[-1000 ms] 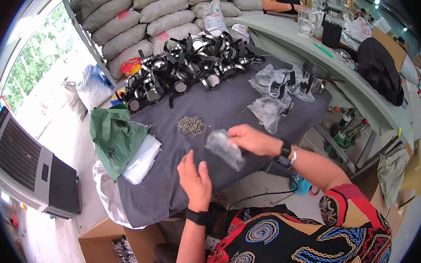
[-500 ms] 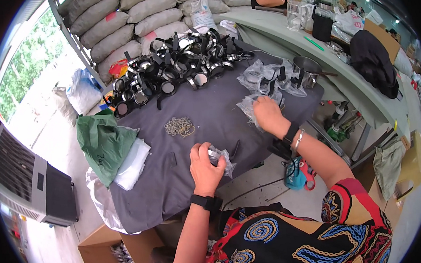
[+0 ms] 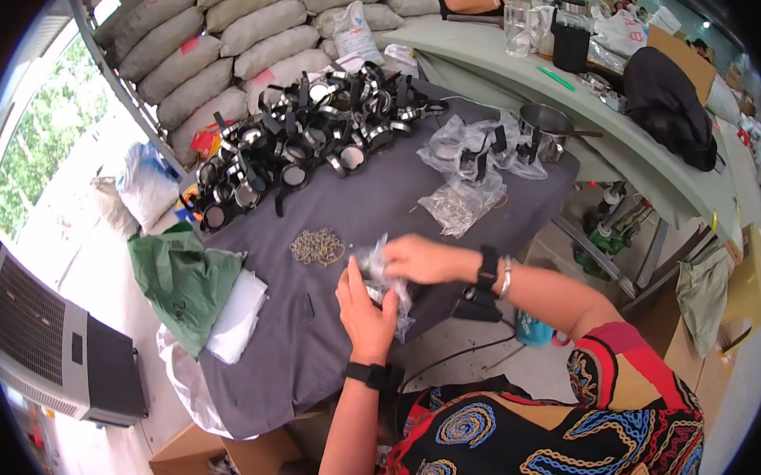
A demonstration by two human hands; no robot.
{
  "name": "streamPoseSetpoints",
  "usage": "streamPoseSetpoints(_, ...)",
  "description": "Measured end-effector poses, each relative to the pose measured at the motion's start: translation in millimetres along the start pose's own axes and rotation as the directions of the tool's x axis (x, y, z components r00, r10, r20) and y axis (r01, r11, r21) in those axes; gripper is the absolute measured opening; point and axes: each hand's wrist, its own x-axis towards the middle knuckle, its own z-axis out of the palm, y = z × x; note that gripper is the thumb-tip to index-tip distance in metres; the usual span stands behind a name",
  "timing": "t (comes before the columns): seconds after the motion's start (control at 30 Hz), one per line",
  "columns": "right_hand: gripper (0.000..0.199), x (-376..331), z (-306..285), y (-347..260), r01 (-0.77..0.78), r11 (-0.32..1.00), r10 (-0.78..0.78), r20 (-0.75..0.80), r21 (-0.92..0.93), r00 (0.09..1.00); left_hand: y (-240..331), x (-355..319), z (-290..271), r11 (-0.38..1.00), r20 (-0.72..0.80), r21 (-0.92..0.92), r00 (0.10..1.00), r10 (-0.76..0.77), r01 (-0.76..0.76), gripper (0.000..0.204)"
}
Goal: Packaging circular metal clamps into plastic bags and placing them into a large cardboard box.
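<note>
My left hand [image 3: 365, 318] holds a shiny metal-rimmed part [image 3: 384, 288] in a clear plastic bag, close to the near side of the dark cloth-covered table [image 3: 344, 214]. Over its top, my right hand [image 3: 427, 258] pinches thin clear plastic [image 3: 377, 251], blurred by motion. The part's lower side is hidden by my fingers. Just beyond my hands lies a small heap of metal chain-like pieces [image 3: 317, 247]. To the right rests a clear bag of small metal pieces [image 3: 463, 203]. Bagged black-handled parts [image 3: 471, 149] lie behind it.
A large pile of round metal parts with black handles [image 3: 305, 142] covers the table's far side. Green [image 3: 183, 284] and white bags [image 3: 239, 320] hang at the left edge. A steel saucepan [image 3: 548, 127] stands right. Stacked sacks [image 3: 273, 48] line the back.
My right hand has moved left from the clear bag of small pieces to the part in my left hand. That bag now lies uncovered. The view has shifted slightly.
</note>
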Motion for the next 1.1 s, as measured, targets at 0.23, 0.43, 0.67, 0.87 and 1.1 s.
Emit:
streamPoseSetpoints(0.23,0.035,21,-36,5,-0.067,0.920,-0.074,-0.339,-0.386,0.938,-2,10,-10,0.998,0.085,0.001,0.994,-0.067,0.068,0.055)
streamPoseSetpoints(0.43,0.019,33,-122,66,-0.537,0.219,-0.050,-0.559,-0.814,0.828,1,12,-8,1.000,0.059,0.027,0.998,-0.014,0.013,0.054)
streamPoseSetpoints(0.67,0.009,30,-91,7,-0.121,0.235,-0.252,-0.181,-0.964,0.951,0,17,-14,0.999,0.132,0.024,0.991,-0.038,0.035,0.068)
streamPoseSetpoints(0.87,0.018,21,-18,-9,0.005,0.994,0.003,0.079,-0.106,0.997,3,23,-8,0.994,0.171,0.075,0.981,-0.089,0.077,0.077)
streamPoseSetpoints(1.1,0.031,37,-42,20,-0.042,0.978,-0.018,-0.286,-0.202,0.958,8,23,0,0.981,0.078,0.136,0.985,-0.152,0.140,0.059)
